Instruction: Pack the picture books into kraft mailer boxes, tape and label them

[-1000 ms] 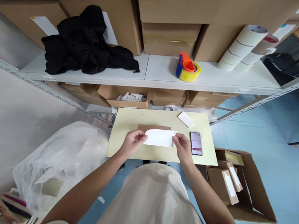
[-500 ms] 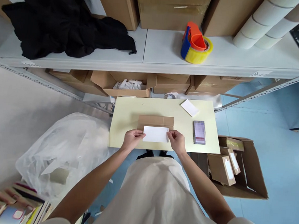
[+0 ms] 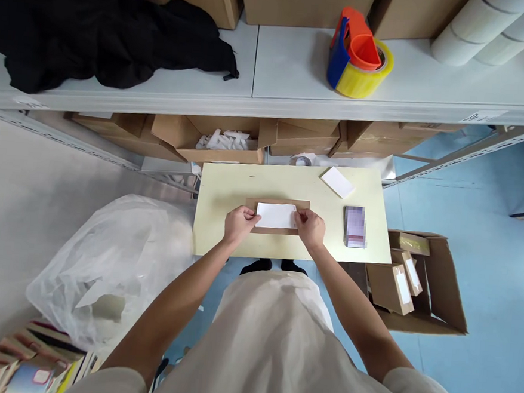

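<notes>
A white label [image 3: 276, 215] is stretched level between my two hands, over the top of a small cardboard box [image 3: 279, 230]. My left hand [image 3: 241, 224] pinches its left end, and my right hand [image 3: 310, 227] pinches its right end. Whether the label's underside touches the box I cannot tell. Both hands are above the pale yellow table [image 3: 222, 188]. To the right of them lie a stack of white labels [image 3: 337, 182] and a phone-sized purple item [image 3: 355, 227], which is blurred out.
A shelf [image 3: 293, 73] behind the table bears a tape dispenser [image 3: 360, 57], black cloth [image 3: 111, 36] and white rolls [image 3: 468, 34]. Right of the table, an open carton [image 3: 450, 293] holds small labelled boxes. At left are a plastic bag [image 3: 118, 258] and books [image 3: 29, 372].
Both hands have carried the label away from my body, from the box's near edge to over its top. The camera view has shifted slightly.
</notes>
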`<state>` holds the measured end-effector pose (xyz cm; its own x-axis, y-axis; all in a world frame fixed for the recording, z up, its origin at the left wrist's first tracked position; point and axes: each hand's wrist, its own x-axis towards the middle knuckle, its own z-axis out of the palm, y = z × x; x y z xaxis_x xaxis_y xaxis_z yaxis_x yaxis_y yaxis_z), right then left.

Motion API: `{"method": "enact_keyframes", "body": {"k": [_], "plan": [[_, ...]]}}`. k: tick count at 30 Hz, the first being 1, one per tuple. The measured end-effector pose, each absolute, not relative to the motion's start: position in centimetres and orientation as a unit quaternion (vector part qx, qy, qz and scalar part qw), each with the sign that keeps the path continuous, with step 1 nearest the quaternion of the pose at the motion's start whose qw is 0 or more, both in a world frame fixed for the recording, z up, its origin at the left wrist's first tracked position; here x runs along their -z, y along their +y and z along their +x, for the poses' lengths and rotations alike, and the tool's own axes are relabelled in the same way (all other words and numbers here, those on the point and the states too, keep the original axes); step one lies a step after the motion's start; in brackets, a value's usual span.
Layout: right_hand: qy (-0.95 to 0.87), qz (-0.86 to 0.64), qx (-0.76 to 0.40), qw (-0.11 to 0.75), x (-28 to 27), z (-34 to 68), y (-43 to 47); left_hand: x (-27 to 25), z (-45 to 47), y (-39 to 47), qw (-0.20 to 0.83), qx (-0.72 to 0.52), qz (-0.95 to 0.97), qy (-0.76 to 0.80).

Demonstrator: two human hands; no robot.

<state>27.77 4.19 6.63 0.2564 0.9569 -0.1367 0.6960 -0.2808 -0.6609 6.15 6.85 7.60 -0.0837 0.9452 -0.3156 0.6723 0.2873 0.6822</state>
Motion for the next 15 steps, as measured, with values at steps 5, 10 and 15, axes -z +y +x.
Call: {"method": "enact_keyframes", "body": {"k": [5,10,15], "plan": [[-0.567,-0.759,-0.232,0.221,-6.14,27.62,4.18,-8.03,6.58,7.15,0.32,-0.142,0.609,0.712],[-0.585,-0.759,-0.194,0.207,-5.88,27.24,4.02,-8.25,6.75,7.45,0.29,-0.089,0.628,0.717],[-0.604,-0.758,-0.163,0.186,-5.54,27.3,3.8,-8.39,6.15,7.89,0.265,-0.054,0.642,0.717]]}}
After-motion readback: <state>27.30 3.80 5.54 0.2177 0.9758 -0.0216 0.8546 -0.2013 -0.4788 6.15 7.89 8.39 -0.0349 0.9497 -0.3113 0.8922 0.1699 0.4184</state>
